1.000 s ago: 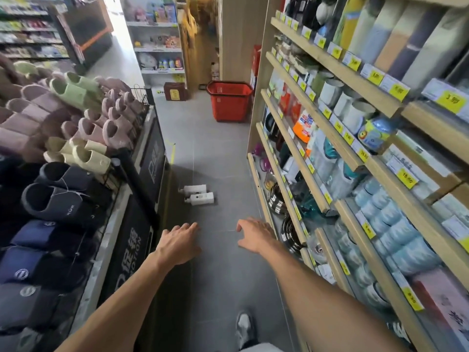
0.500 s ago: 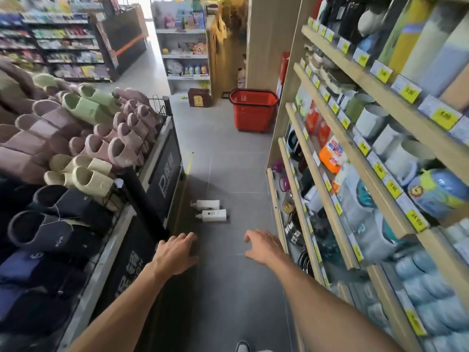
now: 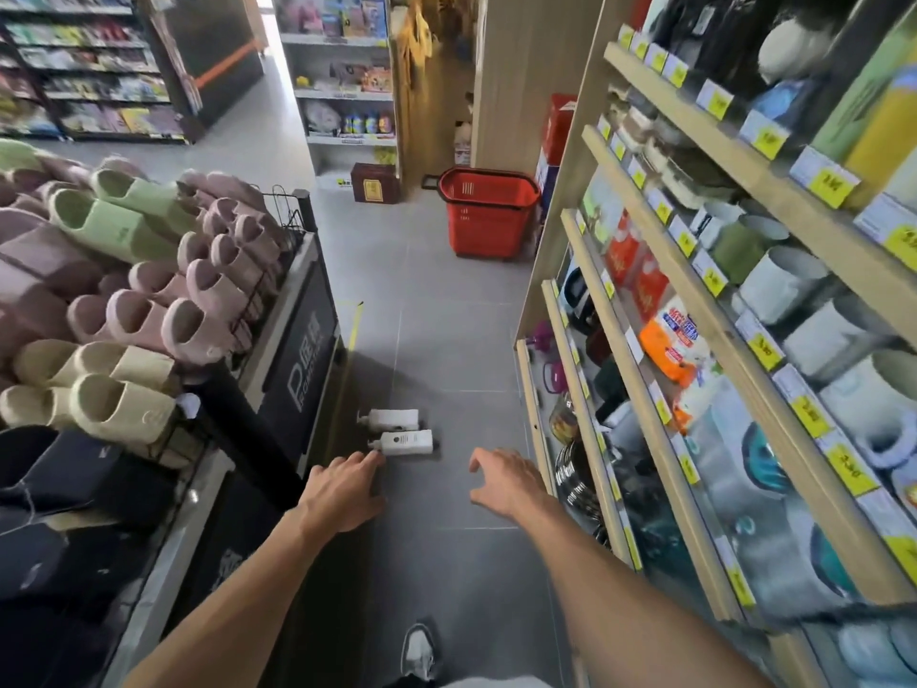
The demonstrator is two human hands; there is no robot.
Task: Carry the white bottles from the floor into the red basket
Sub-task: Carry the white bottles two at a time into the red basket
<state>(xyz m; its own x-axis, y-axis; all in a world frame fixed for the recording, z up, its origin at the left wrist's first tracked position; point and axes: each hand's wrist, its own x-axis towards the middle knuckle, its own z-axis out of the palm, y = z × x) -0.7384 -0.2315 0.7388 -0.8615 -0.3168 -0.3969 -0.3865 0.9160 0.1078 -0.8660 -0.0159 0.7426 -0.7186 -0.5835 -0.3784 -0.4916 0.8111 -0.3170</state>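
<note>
Your left hand (image 3: 342,489) and right hand (image 3: 506,481) stretch out ahead of you, palms down, fingers loosely spread and gripping nothing. They sit one to each side of the aisle's middle line, a stance that looks set for taking one bottle in each.

The left hand's fingertips (image 3: 369,456) line up in the view with the pump of the nearer white bottle (image 3: 404,442), though whether they touch it cannot be told. The right hand hangs apart from both bottles, off toward their base ends.

The two white bottles lie flat on the grey floor (image 3: 446,340), side by side and nearly touching, with the farther bottle (image 3: 392,419) just behind the nearer. Their pump heads point toward the slipper display (image 3: 149,300). Lying down rather than standing, they likely call for a grasp round the body from above. They rest close to the foot of the display's dark stand, which probably leaves your left hand little room on that side.

The red basket (image 3: 489,225) stands upright and open-topped well down the aisle, beside the end of the wooden shelving (image 3: 694,315) on your right, so a walk separates pickup from drop. Neither bottle is lifted yet. One shoe (image 3: 419,648) shows at the bottom edge.
</note>
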